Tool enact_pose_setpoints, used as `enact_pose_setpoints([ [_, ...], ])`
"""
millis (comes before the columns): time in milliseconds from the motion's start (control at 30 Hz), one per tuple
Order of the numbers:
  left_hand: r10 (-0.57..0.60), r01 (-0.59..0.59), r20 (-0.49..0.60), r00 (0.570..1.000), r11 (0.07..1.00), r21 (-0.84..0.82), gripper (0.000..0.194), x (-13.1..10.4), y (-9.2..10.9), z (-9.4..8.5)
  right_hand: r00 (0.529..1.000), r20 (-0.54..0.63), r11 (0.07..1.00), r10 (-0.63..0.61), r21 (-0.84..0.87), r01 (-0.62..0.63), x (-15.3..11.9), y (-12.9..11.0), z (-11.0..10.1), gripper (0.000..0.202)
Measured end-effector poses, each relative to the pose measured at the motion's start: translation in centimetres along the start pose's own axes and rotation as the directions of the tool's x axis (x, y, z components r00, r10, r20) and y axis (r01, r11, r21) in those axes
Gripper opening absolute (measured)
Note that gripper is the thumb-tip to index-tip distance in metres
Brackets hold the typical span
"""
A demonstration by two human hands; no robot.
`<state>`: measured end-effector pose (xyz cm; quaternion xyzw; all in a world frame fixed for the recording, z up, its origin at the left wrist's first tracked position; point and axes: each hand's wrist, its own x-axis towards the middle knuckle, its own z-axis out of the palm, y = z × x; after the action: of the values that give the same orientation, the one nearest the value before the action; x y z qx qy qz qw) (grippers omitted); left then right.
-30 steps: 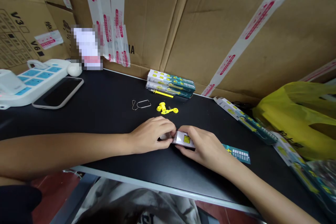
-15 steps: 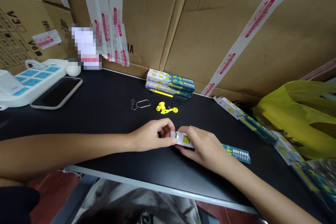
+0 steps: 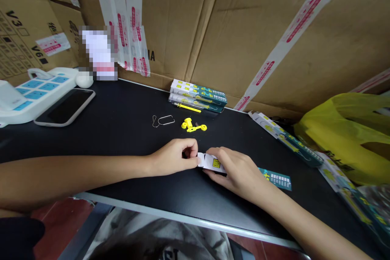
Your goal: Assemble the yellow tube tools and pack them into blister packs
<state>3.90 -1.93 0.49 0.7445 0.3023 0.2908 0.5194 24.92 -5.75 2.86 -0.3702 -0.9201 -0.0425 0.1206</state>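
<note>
counter edge: the metal front rim of the black counter runs just below both forearms.
hands: the left hand is pinched on the left end flap of a long flat card pack; the right hand is closed over its middle.
card pack: it is held low over the counter near the front edge, its long axis running left to right, the white end toward the left hand and the teal end toward the right.
open room: bare black surface is seen left of the hands and between them and the small parts.
mid counter: one wire clip, and a cluster of yellow plastic parts.
far: a stack of like packs lies by the cardboard wall; the count cannot be told.
left: one phone, one power strip.
right: more packs, one yellow bag.
</note>
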Motion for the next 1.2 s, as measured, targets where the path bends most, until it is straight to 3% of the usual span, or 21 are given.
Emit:
enact_pose_setpoints([
  [267,0.006,-0.005,-0.029,1.000,0.999,0.043,0.018,0.0,0.0,0.2,1.000,0.016,1.000,-0.009,-0.007,0.009,0.0,-0.2,0.0,0.021],
  [433,0.022,-0.024,0.029,0.999,0.997,0.074,0.013,-0.2,0.3,0.2,0.999,0.031,0.999,-0.026,-0.019,0.027,0.1,-0.3,0.2,0.021],
  [567,0.094,-0.106,0.082,0.992,0.981,0.161,0.006,-0.5,0.7,0.2,0.998,0.022,0.998,-0.053,-0.041,0.054,0.0,-0.2,0.2,0.021],
  [733,0.228,-0.220,0.018,0.974,0.914,0.341,0.023,-0.5,0.6,-0.1,0.999,0.008,0.997,-0.042,-0.057,0.042,0.3,-0.4,0.5,0.020],
  [867,0.225,-0.233,0.065,0.972,0.903,0.362,0.023,0.0,0.3,-0.4,0.999,0.023,0.997,-0.030,-0.073,0.032,0.7,-0.5,0.0,0.029],
  [967,0.189,-0.190,0.044,0.981,0.893,0.407,0.020,0.3,0.3,-0.8,0.999,-0.002,0.996,0.042,-0.073,-0.043,0.5,0.3,-2.0,0.046],
  [1067,0.182,-0.177,0.030,0.983,0.885,0.431,0.020,0.4,0.2,-1.2,0.977,-0.041,0.971,0.207,-0.117,-0.210,-1.1,2.2,-4.7,0.044],
  [1200,0.201,-0.190,0.024,0.979,0.869,0.458,0.019,0.3,-0.1,-1.9,0.877,0.126,0.883,0.464,-0.137,-0.448,-5.5,5.5,-6.3,0.041],
])
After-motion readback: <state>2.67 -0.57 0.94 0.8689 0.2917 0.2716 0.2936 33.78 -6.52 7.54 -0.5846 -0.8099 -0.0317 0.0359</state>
